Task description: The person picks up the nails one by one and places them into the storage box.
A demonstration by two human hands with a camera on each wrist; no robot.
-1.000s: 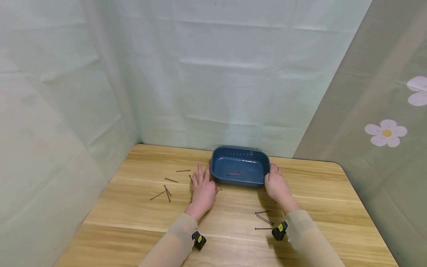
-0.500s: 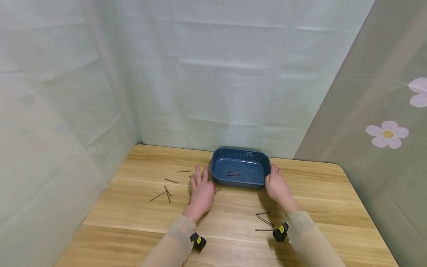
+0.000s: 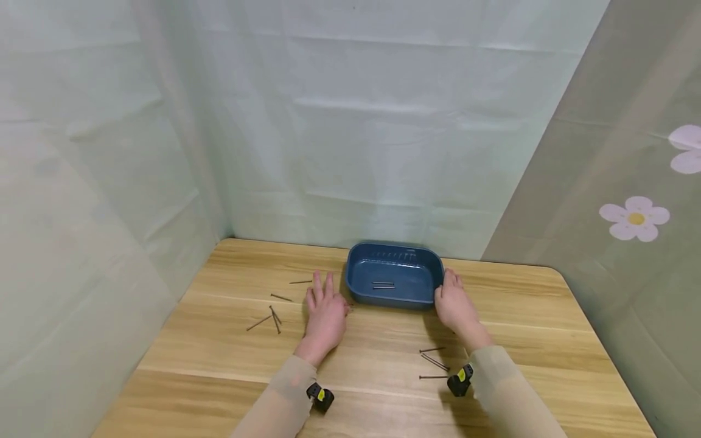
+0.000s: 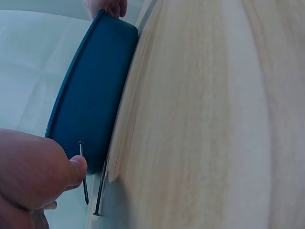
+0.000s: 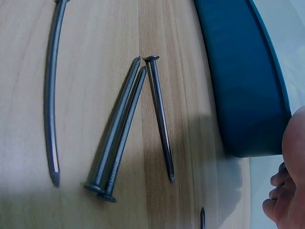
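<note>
My left hand (image 3: 325,316) is low over the table, just left of the blue plastic box (image 3: 393,302). In the left wrist view its thumb and finger pinch a steel nail (image 4: 83,179), head upward. Another nail (image 4: 99,193) lies on the wood beside it, near the box's corner. At the box's right end my right hand (image 3: 456,306) grips the wall, thumb by the rim and the other fingers curled, as the right wrist view shows. Inside the box, two nails (image 3: 383,287) lie side by side.
Several loose nails (image 3: 275,314) lie on the table (image 3: 378,365) left of the left hand. More nails (image 3: 435,362) rest in front of the right forearm; the right wrist view shows a close pair (image 5: 118,133). A pale curtain (image 3: 350,152) hangs behind the table.
My left hand has shifted a little to the left, away from the box, with the nail between its fingers. The right hand and the box stay where they were.
</note>
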